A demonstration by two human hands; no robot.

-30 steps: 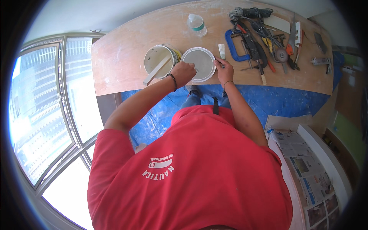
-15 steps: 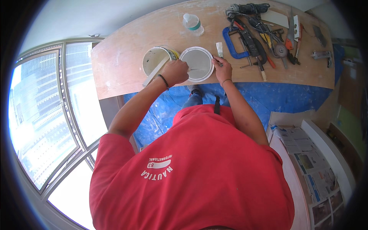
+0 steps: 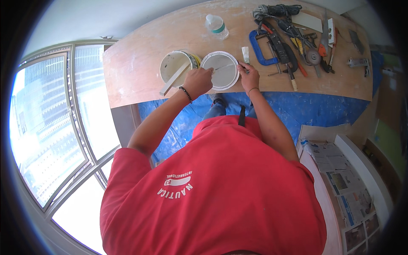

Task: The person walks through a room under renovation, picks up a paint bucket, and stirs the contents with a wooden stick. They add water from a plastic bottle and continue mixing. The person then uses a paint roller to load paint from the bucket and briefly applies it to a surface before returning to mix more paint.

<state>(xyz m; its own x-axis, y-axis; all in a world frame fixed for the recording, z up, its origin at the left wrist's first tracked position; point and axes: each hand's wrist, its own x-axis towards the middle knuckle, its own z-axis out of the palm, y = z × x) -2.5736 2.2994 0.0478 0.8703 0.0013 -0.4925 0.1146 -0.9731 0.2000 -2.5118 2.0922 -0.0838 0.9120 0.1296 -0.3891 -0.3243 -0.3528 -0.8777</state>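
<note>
Upper centre, my left hand [image 3: 199, 81] grips a thin tool [image 3: 223, 67], seemingly stirring. My right hand [image 3: 249, 77] pinches the tub [image 3: 222, 88]; next strokes need it steady.

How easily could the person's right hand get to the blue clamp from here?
Fairly easily, it seems: the blue clamp lies close to the right hand, with bare tabletop between. It would likely leave the rim of the round container first.

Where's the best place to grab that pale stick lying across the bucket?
I'd take the pale stick by its near end, coming from the person's left: that end juts past the bucket's rim, so it looks easy to close around, and the left hand crowds the other side.
</note>
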